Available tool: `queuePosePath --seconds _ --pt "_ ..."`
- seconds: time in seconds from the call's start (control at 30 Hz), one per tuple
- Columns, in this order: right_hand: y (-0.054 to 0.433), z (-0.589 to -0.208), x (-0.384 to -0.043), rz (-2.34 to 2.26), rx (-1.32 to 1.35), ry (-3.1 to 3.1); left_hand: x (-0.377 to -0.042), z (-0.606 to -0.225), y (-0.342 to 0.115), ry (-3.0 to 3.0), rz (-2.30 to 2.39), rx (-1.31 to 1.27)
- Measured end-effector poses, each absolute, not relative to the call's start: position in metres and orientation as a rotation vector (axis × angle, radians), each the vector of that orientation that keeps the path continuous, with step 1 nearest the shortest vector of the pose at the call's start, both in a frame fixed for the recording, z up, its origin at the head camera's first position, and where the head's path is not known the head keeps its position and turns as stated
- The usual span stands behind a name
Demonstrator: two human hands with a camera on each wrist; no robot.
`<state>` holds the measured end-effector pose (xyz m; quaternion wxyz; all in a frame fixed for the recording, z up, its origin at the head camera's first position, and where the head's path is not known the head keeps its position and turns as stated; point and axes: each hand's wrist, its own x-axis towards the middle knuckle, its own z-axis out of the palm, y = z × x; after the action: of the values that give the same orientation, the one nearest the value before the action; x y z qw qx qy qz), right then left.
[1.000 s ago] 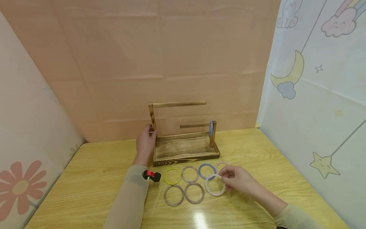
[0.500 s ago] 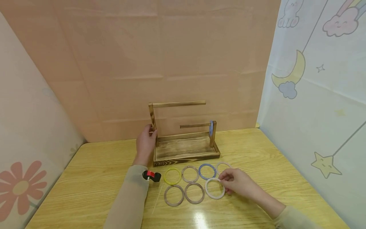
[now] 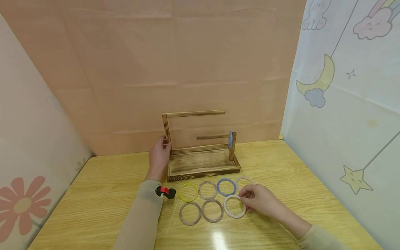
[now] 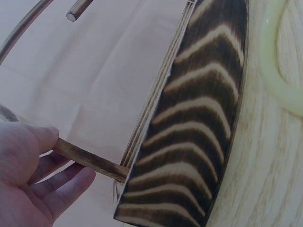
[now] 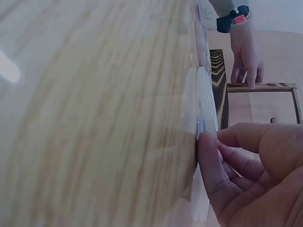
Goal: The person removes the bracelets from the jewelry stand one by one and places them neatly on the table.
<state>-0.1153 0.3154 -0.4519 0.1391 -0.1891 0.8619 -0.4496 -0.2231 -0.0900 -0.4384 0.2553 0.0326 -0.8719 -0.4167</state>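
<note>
My left hand (image 3: pixel 158 158) holds the left upright post (image 3: pixel 166 126) of a dark-grained wooden rack, thumb on one side and fingers on the other in the left wrist view. The rack has a shallow tray (image 3: pixel 201 161) and two horizontal rods; a blue ring (image 3: pixel 230 140) hangs on the lower rod, against the right post. Between thumb and fingertips, my right hand (image 3: pixel 260 199) pinches the right edge of a white ring (image 3: pixel 225 206), which lies flat or nearly flat at the table top. The right wrist view shows this white ring (image 5: pixel 206 101) edge-on.
Behind the white ring lie a blue ring (image 3: pixel 218 187) and a pale ring (image 3: pixel 244 178), partly near my right hand. To the left are a yellow ring (image 3: pixel 180 193) and several brownish rings (image 3: pixel 202 211). A cloth backdrop (image 3: pixel 125 86) stands behind the rack.
My right hand has lowered the white ring slightly toward the front, and it now lies beside the brownish ring. The left hand and the rack have stayed in place.
</note>
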Motion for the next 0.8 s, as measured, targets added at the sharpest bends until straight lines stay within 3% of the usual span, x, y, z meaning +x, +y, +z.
queuePosePath --seconds 0.8 --pt "0.3149 -0.4516 -0.1146 -1.253 -0.585 2.511 -0.2216 -0.4375 -0.0896 -2.365 -1.151 0.098"
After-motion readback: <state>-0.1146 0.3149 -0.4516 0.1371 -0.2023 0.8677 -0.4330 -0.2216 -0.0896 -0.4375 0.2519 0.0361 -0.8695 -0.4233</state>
